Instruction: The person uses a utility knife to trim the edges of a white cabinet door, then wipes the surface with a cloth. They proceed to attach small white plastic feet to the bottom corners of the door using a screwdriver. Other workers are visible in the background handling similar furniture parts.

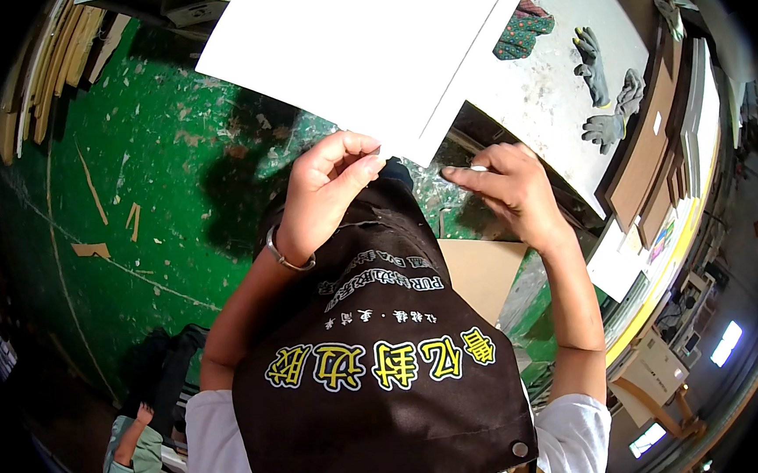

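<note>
A large white panel (pixel 357 53) lies ahead of me, its near corner pointing down between my hands. My left hand (pixel 327 187), with a metal bangle at the wrist, is closed in a pinch beside the panel's near edge. Whatever its fingertips hold, if anything, is too small to name. To the right of that corner, my right hand (pixel 512 188) is apart from the panel, its fingers curled together. A small white bit shows at its thumb and fingers, but I cannot tell what it is. A dark printed apron covers my front.
Grey work gloves (pixel 591 68) and a patterned cloth (pixel 525 30) lie on the white table (pixel 554 105) at right. Brown boards (pixel 649 143) line its far side. Offcuts (pixel 90 186) litter the green floor; wood strips (pixel 59 65) stand upper left. Another person's arm (pixel 131 438) shows lower left.
</note>
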`<state>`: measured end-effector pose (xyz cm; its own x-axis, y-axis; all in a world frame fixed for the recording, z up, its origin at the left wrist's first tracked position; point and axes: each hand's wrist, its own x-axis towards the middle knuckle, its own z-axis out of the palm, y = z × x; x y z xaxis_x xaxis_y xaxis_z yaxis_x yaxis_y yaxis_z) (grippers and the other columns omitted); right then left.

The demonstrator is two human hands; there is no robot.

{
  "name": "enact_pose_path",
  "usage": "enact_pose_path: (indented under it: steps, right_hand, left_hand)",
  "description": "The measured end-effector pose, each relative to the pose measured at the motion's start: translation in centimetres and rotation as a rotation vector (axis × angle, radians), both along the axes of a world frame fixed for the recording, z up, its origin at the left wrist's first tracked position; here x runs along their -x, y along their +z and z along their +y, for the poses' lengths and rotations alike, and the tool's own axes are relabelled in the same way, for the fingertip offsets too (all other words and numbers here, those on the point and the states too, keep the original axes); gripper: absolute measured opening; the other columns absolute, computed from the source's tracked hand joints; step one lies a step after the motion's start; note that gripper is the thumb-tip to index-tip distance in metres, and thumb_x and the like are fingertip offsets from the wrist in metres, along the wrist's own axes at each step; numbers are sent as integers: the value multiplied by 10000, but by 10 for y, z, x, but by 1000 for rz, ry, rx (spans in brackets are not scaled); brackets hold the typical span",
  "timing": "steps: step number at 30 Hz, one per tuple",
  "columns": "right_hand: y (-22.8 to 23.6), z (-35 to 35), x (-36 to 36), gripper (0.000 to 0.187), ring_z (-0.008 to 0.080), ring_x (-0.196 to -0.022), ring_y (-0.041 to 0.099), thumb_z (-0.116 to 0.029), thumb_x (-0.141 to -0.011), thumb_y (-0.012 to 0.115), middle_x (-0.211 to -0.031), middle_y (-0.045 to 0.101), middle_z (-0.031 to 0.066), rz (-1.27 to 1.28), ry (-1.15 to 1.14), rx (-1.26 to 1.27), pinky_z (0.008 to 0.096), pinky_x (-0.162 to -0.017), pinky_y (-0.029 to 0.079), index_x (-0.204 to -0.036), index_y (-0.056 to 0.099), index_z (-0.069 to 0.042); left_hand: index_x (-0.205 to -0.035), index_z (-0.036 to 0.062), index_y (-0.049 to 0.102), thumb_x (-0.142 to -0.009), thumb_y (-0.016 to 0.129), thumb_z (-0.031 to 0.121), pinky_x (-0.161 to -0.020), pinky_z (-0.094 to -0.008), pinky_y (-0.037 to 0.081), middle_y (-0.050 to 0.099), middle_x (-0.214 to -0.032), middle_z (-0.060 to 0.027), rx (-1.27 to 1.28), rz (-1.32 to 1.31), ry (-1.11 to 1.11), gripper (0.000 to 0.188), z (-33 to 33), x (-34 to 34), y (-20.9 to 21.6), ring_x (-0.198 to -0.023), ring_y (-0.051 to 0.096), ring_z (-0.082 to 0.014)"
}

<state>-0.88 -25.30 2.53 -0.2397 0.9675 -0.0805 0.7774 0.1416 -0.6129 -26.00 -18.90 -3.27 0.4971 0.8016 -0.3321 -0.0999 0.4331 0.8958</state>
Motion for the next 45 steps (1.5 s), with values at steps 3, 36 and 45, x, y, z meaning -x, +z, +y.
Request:
enact_pose_path:
  steps: [3,36,45]
  right_hand:
    - [1,-6,8,416,102,-671,480,10,-778,711,-698,493,-7,253,-323,72,226,-577,378,-1176,639,-87]
    - [-47,10,94,265,49,-753,508,-142,-910,647,-857,591,-31,1045,-986,244,203,-732,419,-1134,611,-6]
    - [-58,-49,79,161,49,-535,464,-184,-877,714,-683,613,-8,873,-1153,149,202,-530,391,-843,666,-35]
  left_hand:
    - [-1049,-38,585,-904,552,-38,-766,-236,490,629,-953,-61,-222,106,55,149,4,11,-2,-820,598,-110]
    - [-1033,-26,621,-930,583,82,-914,-306,459,602,-1213,-135,-915,499,399,154,130,40,-25,-1073,565,-181]
    - [-1035,-28,615,-923,578,62,-933,-307,446,600,-1214,-149,-942,571,373,148,125,39,-18,-1088,558,-197]
